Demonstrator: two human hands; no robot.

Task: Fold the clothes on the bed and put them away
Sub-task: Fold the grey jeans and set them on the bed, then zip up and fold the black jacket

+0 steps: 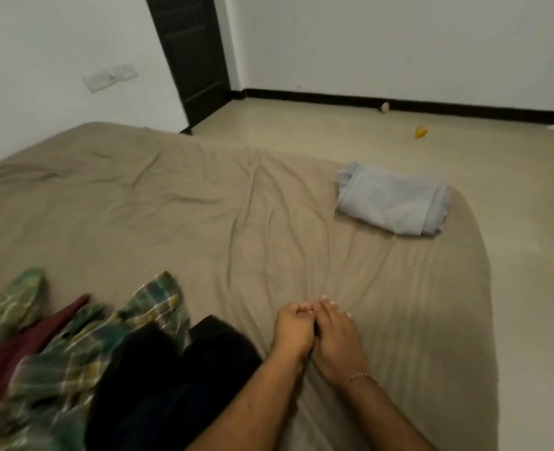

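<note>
Head view: left hand [290,330] loosely curled, right hand [334,336] flat, both empty, touching. Left of them, limp clothes [74,353] (light, soft); pinch an edge.

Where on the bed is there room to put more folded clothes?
Bare tan bedsheet stretches between the folded pale grey cloth and the heap of plaid, maroon and black clothes. It is crowded at that heap, left of the hands.

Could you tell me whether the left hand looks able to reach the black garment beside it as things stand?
Probably yes: the left hand lies on the bed sheet right beside the black garment, with nothing between them.
</note>
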